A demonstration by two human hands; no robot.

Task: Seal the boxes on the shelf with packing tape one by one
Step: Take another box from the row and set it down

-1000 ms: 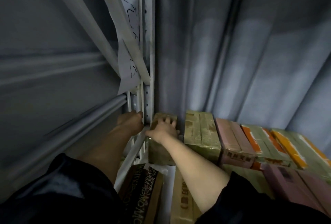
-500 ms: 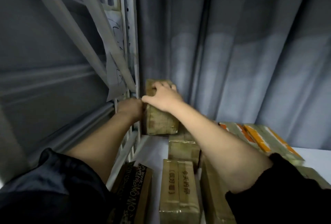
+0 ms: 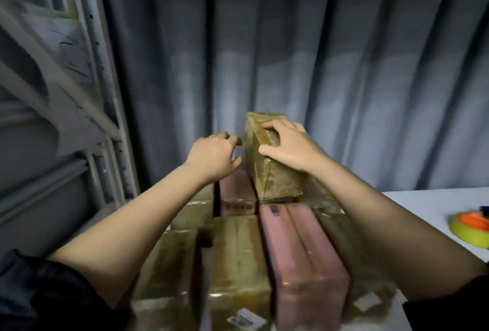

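A small brown cardboard box (image 3: 272, 172) wrapped in clear tape is held tilted above the other boxes, in front of the grey curtain. My right hand (image 3: 291, 149) grips its top, fingers curled over the upper edge and thumb on its near side. My left hand (image 3: 214, 157) hovers just left of the box with loosely curled fingers, holding nothing and not touching it. A yellow tape roll with an orange core (image 3: 471, 227) lies on the white surface at the far right, partly cut off by the frame edge.
Below my arms lie several taped boxes: brown ones (image 3: 238, 264) and pink ones (image 3: 304, 259), side by side. A white metal shelf frame (image 3: 111, 119) with paper labels stands at the left. A grey curtain (image 3: 344, 66) hangs behind everything.
My right hand has lifted the brown box out of the corner by the shelf post and carried it to the right, above the other boxes. My left hand has come off the frame and followed.
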